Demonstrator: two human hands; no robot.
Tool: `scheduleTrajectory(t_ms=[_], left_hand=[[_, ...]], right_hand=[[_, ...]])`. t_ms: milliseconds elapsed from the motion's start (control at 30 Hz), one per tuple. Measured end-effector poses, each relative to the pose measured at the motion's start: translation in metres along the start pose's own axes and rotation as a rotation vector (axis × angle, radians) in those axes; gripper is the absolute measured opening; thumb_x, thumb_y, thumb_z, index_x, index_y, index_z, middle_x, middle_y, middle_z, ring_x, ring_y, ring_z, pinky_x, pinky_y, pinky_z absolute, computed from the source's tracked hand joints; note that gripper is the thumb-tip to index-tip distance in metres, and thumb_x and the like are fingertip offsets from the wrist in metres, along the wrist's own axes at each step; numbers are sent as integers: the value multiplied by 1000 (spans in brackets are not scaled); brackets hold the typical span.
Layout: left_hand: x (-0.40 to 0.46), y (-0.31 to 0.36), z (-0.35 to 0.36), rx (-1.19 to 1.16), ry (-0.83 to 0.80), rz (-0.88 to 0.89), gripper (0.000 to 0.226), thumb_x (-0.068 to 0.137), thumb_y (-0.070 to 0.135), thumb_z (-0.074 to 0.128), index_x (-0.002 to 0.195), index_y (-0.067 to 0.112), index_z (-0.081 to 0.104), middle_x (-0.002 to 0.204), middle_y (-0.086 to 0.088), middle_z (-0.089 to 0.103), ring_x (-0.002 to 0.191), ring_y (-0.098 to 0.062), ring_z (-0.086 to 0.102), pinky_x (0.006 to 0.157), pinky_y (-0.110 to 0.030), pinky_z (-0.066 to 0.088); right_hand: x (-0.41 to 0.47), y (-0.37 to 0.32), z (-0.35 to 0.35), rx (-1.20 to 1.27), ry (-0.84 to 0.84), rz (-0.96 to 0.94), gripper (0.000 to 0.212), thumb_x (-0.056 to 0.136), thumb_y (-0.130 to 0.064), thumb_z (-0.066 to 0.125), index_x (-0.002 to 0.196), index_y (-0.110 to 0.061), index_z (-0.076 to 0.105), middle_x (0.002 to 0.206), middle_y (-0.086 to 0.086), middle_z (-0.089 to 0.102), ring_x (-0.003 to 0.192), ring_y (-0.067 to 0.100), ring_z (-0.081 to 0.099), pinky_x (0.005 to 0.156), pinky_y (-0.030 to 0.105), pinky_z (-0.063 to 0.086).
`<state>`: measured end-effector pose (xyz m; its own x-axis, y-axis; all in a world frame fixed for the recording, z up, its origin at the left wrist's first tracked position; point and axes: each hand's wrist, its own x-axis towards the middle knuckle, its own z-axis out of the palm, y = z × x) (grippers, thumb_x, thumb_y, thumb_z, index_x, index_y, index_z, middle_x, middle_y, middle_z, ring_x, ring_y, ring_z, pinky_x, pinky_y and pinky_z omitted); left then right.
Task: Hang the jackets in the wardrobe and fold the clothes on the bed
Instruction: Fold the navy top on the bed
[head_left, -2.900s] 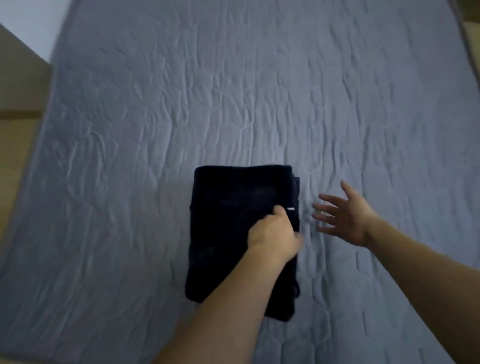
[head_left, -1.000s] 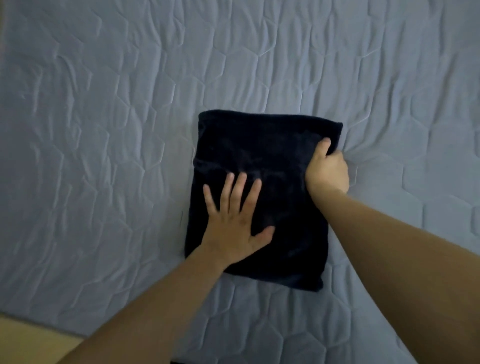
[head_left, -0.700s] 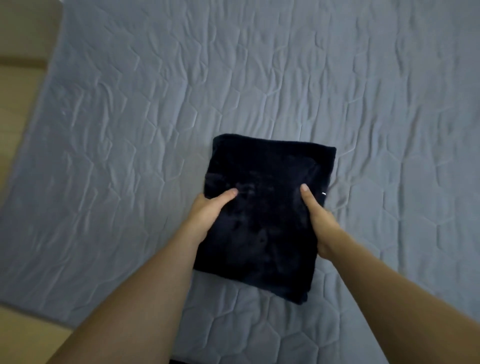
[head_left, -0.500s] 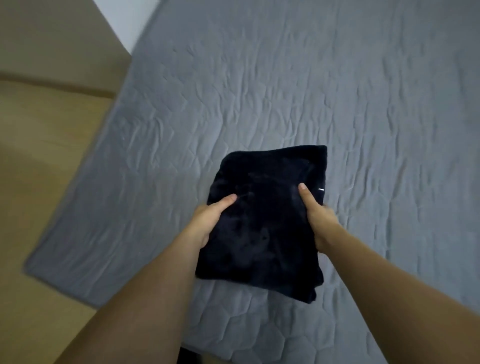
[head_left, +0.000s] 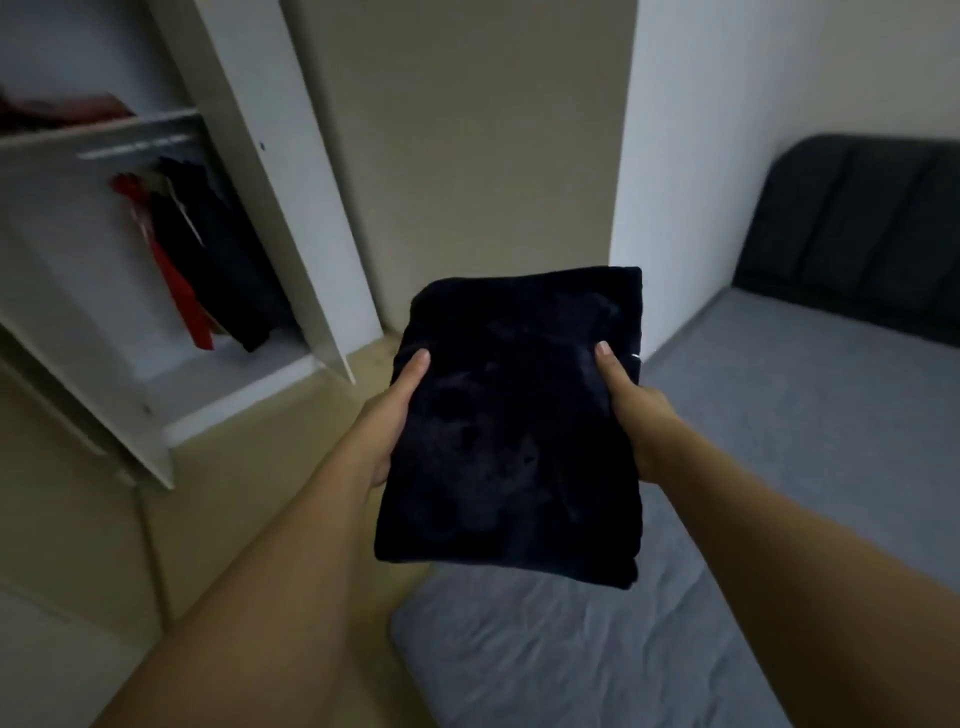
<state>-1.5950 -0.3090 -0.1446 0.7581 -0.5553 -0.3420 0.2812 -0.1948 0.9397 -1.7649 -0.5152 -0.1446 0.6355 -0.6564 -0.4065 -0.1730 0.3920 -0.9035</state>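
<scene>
Since half a second ago you have lifted the folded garment clear of the bed and turned toward the wardrobe, so the open cupboard and wall now fill the view where only grey bedding lay. Your left hand (head_left: 387, 415) grips the left edge of the dark folded garment (head_left: 511, 421) with the thumb on top and the fingers hidden beneath; your right hand (head_left: 631, 410) grips the right edge the same way. The bundle hangs between them in the air, over the near corner of the bed (head_left: 779, 415) and the strip of floor (head_left: 249, 499) beside it.

You support it only along its two sides, so I judge the middle and the near end free to sag; ease either grip and the layers could slide apart and undo the fold. A quick turn could swing the loose near edge open too.

Beyond, the wardrobe (head_left: 291, 197) stands open, with a red garment (head_left: 176, 270) and dark jackets (head_left: 223, 260) hanging from the rail. Its door edge juts toward you, and a hurried reach could catch the bundle on it. Whether a shelf is free for the garment, you cannot tell from here
</scene>
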Motion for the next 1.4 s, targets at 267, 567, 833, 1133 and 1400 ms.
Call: scheduleTrajectory(t_ms=[267, 567, 833, 1133, 1400], left_hand=[[-19, 185, -228, -88, 228, 226, 101, 46, 85, 75, 126, 23, 65, 115, -4, 72, 101, -25, 71, 94, -42, 54], [44, 284, -437, -91, 525, 494, 93, 56, 85, 69, 124, 22, 63, 109, 0, 72, 96, -22, 71, 86, -40, 58], [159, 383, -637, -7, 711, 559, 77, 62, 84, 65, 109, 23, 64, 103, 0, 71, 93, -20, 69, 83, -36, 58], [339, 415, -858, -78, 686, 419, 94, 71, 78, 64, 136, 10, 51, 107, -6, 64, 94, -24, 65, 80, -31, 54], [522, 486, -998, -170, 530, 339, 87, 75, 70, 68, 141, 16, 51, 125, -13, 64, 107, -32, 65, 98, -43, 52]], right_hand=[[-21, -146, 278, -76, -263, -272, 72, 65, -73, 71, 103, -11, 68, 96, 6, 73, 79, 26, 73, 58, 31, 59], [41, -213, 536, -7, -575, -409, 71, 76, -67, 66, 133, -25, 53, 122, 6, 66, 103, 29, 68, 88, 48, 56], [142, -270, 782, -8, -719, -427, 74, 78, -67, 64, 138, -29, 44, 126, 5, 64, 103, 29, 68, 87, 50, 56], [296, -277, 1052, -206, -727, -207, 62, 82, -69, 55, 107, -13, 67, 95, 15, 74, 88, 33, 69, 72, 42, 56], [438, -324, 1229, -242, -615, -197, 55, 88, -61, 55, 102, -9, 60, 93, 16, 66, 81, 32, 64, 77, 47, 52]])
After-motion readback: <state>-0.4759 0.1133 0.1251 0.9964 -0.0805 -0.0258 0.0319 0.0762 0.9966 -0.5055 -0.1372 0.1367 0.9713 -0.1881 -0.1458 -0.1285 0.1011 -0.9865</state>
